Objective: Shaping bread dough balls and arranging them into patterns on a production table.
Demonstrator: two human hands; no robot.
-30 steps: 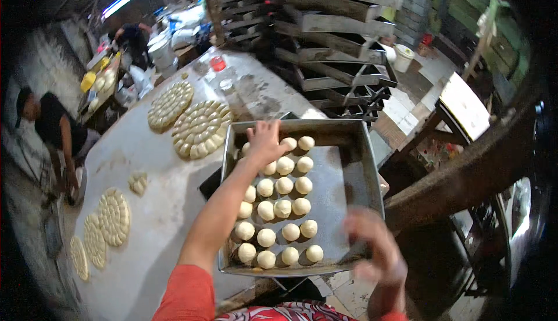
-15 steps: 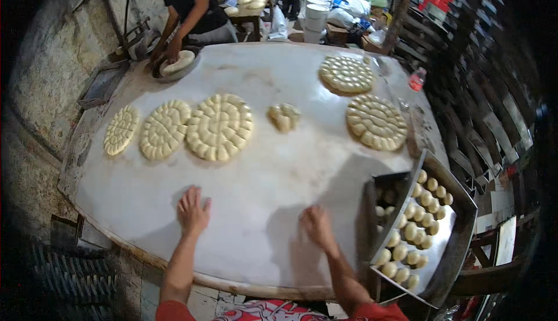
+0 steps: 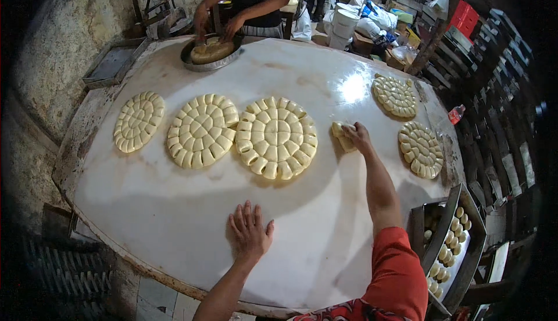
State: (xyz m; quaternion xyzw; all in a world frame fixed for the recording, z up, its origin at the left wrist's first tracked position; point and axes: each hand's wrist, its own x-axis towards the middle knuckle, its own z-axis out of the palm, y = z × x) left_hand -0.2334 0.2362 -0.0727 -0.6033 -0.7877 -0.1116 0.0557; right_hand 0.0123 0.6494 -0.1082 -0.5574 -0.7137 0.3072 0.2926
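My right hand (image 3: 360,136) reaches far across the table (image 3: 186,222), its fingers closed over a small clump of pale dough pieces (image 3: 344,142). The hand hides part of that clump. Nearer to me, my left hand (image 3: 251,231) lies flat on the tabletop with fingers spread, holding nothing. Left of the clump sit three flat dough rounds cut into segments: a large one (image 3: 276,138), a middle one (image 3: 202,130) and one farther left (image 3: 139,121). Two more segmented rounds, one at the back (image 3: 395,95) and one closer (image 3: 421,150), lie on the right.
A metal tray (image 3: 474,234) of dough balls (image 3: 447,254) stands tilted at the right edge, beside a second tray. Across the table a co-worker's hands (image 3: 232,27) work at dough (image 3: 212,52) in a round pan (image 3: 215,66). A bottle (image 3: 456,114) is at the far right.
My right hand has gone forward from the near tabletop onto the small dough clump. The left hand stays flat on the table. The whole view has shifted; the co-worker's hands have moved at the pan.
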